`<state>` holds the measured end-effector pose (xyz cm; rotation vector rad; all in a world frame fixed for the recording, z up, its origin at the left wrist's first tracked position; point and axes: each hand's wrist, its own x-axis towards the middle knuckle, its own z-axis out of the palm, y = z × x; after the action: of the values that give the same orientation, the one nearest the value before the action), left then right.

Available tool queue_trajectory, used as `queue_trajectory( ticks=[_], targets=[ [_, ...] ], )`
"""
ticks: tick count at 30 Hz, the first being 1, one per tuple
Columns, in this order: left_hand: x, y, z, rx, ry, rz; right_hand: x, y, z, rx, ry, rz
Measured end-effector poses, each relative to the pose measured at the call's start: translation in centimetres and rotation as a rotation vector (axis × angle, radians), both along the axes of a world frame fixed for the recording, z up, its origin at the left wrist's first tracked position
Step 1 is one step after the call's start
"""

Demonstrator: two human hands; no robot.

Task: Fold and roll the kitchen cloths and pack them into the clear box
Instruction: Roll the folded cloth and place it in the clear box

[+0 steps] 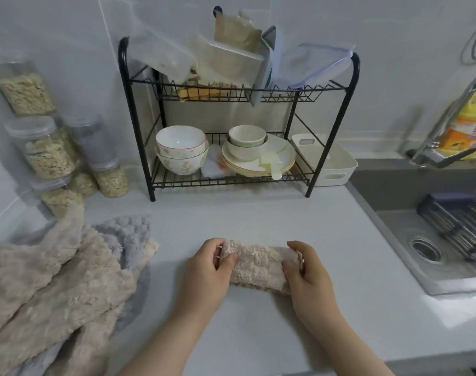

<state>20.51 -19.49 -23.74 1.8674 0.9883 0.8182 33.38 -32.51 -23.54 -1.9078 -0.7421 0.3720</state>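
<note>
A black wire rack holds bowls and plates, with jars left of it and a sink right.

Left hand fingers curled and pinching, right hand likewise, forearms angled inward

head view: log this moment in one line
step: rolling beige cloth; left hand: grips left end; right hand: grips right end; cloth pile: at left

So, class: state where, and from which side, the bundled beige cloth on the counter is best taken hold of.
Probably at its two short ends, one hand from each side: the beige cloth lies crosswise as a long, soft bundle, so end grips keep it from loosening. The left hand and right hand pinch those ends.
</note>
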Motion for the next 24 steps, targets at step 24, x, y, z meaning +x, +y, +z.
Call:
queue_trajectory(
  ticks=[24],
  targets=[
    [15.5, -13.0, 20.2, -0.812, -0.182, -0.532, 10.8, -18.3, 23.6, 0.072, 0.279, -0.425]
  ],
)
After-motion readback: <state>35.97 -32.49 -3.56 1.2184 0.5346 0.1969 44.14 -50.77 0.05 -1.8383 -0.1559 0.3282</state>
